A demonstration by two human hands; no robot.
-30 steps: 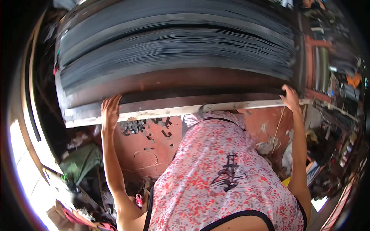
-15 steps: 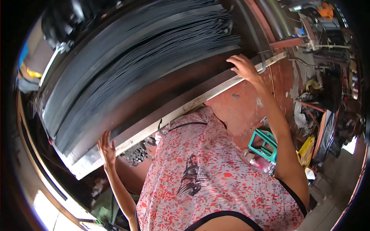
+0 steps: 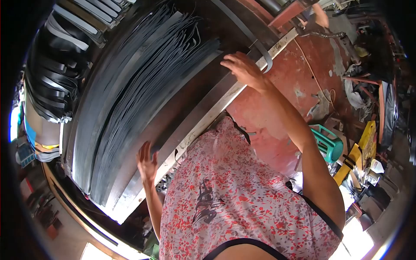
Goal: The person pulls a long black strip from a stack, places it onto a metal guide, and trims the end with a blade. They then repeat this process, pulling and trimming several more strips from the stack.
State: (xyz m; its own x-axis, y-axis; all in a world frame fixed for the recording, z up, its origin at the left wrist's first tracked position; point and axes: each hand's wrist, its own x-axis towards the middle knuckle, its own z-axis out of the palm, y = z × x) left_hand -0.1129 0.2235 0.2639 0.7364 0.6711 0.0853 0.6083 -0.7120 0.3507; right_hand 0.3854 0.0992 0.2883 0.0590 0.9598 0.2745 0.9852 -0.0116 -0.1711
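Note:
A thick pile of long, thin dark strips, fanned loose at the far end, lies on a dark brown worktable. My left hand is over the table's near side at the left, its fingers spread and empty. Farther right, my right hand is held over the same side, fingers stretched toward the pile and nothing in them. Between the hands, a darker band runs along the pale front edge. Just beyond my right hand, a grey strip bends down over that edge.
Black and grey bands hang at the upper left. On the right, a green plastic stool stands on the worn red floor, near yellow pieces and clutter. Another person's bare limb shows at the top right.
My view has swung left, so the table appears steeper and more hanging bands show. Both hands stay over the table's near side, fingers still apart. The bare limb at the top right has come into sight.

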